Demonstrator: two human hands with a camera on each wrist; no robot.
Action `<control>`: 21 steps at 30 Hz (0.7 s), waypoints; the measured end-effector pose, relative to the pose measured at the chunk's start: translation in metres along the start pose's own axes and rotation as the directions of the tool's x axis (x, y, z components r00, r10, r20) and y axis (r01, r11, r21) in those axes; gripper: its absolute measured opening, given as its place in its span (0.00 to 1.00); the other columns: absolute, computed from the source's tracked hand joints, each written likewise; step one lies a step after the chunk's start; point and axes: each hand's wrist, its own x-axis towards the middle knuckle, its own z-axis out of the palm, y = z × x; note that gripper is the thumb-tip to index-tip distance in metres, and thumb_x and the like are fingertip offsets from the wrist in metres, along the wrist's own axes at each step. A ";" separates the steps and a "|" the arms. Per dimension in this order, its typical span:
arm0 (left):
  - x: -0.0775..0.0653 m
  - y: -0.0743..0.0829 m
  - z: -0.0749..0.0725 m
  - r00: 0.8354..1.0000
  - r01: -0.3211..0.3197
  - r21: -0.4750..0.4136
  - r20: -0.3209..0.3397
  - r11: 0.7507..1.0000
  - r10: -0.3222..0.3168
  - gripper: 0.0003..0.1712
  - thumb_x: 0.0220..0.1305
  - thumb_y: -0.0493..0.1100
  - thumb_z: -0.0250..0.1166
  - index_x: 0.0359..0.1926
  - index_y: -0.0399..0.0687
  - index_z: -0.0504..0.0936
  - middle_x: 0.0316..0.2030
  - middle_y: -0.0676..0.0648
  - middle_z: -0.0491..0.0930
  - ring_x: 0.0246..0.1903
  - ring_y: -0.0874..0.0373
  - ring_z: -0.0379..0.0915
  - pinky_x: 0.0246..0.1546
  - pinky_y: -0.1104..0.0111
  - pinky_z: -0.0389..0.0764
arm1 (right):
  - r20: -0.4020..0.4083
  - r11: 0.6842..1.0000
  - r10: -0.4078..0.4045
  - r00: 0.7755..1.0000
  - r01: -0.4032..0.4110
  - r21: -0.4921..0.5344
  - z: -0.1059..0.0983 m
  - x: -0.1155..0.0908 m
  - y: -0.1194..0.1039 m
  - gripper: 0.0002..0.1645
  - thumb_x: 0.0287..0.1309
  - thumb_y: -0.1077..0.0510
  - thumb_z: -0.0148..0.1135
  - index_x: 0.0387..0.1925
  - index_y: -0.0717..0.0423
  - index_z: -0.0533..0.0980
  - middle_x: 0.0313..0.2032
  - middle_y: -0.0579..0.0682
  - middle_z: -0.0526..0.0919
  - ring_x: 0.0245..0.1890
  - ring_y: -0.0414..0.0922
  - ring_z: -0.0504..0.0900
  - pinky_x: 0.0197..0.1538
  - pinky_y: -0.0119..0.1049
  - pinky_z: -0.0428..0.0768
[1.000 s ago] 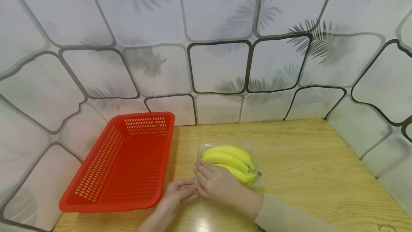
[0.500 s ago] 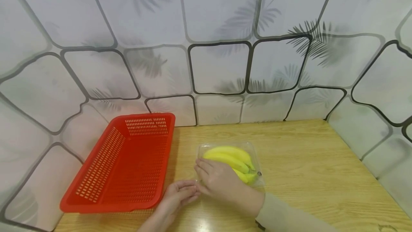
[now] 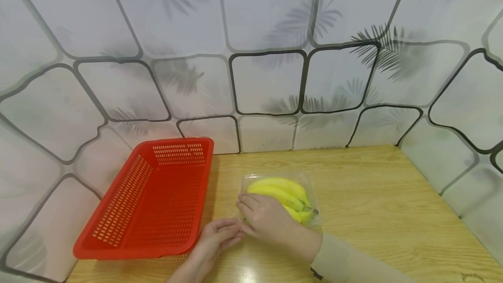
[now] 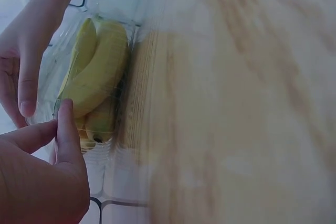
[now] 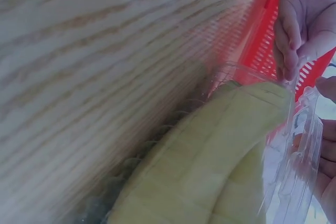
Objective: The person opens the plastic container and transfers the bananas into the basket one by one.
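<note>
Several yellow bananas (image 3: 280, 184) lie in a clear plastic fruit box (image 3: 310, 187) on the wooden table. At the box's near left corner, my left hand (image 3: 218, 237) pinches the plastic edge between thumb and fingers. In the left wrist view, the fingertips of that left hand (image 4: 50, 161) meet at the corner beside the bananas (image 4: 102, 72). My right hand (image 3: 271, 222) reaches over the near side and holds the clear rim, covering part of the fruit. Its fingers (image 5: 328, 145) show partly through the ridged plastic (image 5: 299, 177) in the right wrist view.
To the left of the box stands a red perforated plastic basket (image 3: 165, 195), its right rim close to my left hand. A patterned wall (image 3: 267, 82) bounds the wooden table (image 3: 373, 195) at the back and sides.
My right hand has shifted slightly at the box's near left corner. The left hand keeps its pinch, and the box and basket stay in place.
</note>
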 end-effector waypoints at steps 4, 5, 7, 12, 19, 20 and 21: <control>0.000 0.001 0.000 1.000 0.008 -0.011 -0.009 1.000 -0.009 0.24 0.74 0.33 0.63 0.64 0.19 0.73 0.46 0.45 0.91 0.43 0.63 0.89 0.52 0.71 0.89 | 0.031 1.000 0.002 1.000 -0.002 0.015 0.000 -0.001 0.000 0.28 0.59 0.40 0.76 0.51 0.56 0.87 0.51 0.50 0.92 0.53 0.44 0.91 0.58 0.33 0.87; -0.001 0.001 0.000 1.000 0.009 -0.013 -0.008 1.000 -0.009 0.25 0.74 0.33 0.63 0.64 0.19 0.73 0.46 0.45 0.91 0.43 0.63 0.89 0.52 0.71 0.89 | 0.041 1.000 0.003 0.999 -0.003 0.019 -0.001 -0.001 0.000 0.29 0.59 0.39 0.76 0.51 0.56 0.87 0.51 0.50 0.92 0.54 0.44 0.90 0.59 0.33 0.87; -0.001 0.001 0.000 1.000 0.011 -0.021 -0.005 1.000 -0.012 0.25 0.74 0.34 0.64 0.65 0.20 0.73 0.45 0.46 0.91 0.44 0.63 0.89 0.52 0.72 0.88 | 0.060 1.000 0.002 0.998 -0.004 0.024 -0.001 -0.001 0.000 0.31 0.60 0.37 0.75 0.52 0.56 0.87 0.51 0.50 0.92 0.54 0.44 0.90 0.59 0.33 0.87; -0.001 0.000 0.001 1.000 0.026 -0.045 0.009 0.999 -0.026 0.22 0.74 0.36 0.64 0.63 0.26 0.76 0.44 0.49 0.91 0.44 0.63 0.89 0.53 0.72 0.88 | 0.080 0.999 0.010 0.997 -0.013 0.037 -0.003 -0.002 0.002 0.34 0.60 0.34 0.74 0.53 0.57 0.86 0.53 0.51 0.91 0.55 0.44 0.90 0.60 0.33 0.86; -0.005 -0.001 0.004 0.997 0.048 -0.045 0.059 0.998 -0.045 0.20 0.76 0.39 0.64 0.62 0.32 0.79 0.47 0.48 0.91 0.47 0.60 0.88 0.56 0.68 0.88 | 0.106 0.998 0.036 0.994 -0.042 0.054 -0.012 -0.002 0.004 0.33 0.62 0.36 0.73 0.56 0.57 0.85 0.55 0.51 0.90 0.56 0.44 0.89 0.61 0.34 0.86; -0.005 -0.001 0.004 0.996 0.051 -0.043 0.070 0.998 -0.048 0.21 0.76 0.39 0.64 0.63 0.30 0.78 0.48 0.48 0.91 0.47 0.60 0.88 0.57 0.67 0.88 | 0.112 0.998 0.037 0.993 -0.043 0.052 -0.013 -0.003 0.004 0.33 0.62 0.36 0.73 0.56 0.57 0.85 0.55 0.51 0.90 0.56 0.44 0.89 0.61 0.34 0.86; -0.005 -0.002 0.005 0.996 0.054 -0.045 0.080 0.998 -0.050 0.22 0.76 0.39 0.63 0.64 0.29 0.77 0.48 0.47 0.91 0.48 0.59 0.88 0.57 0.67 0.88 | 0.116 0.998 0.040 0.992 -0.046 0.052 -0.014 -0.003 0.005 0.33 0.62 0.36 0.73 0.56 0.57 0.85 0.55 0.51 0.90 0.56 0.44 0.89 0.62 0.35 0.86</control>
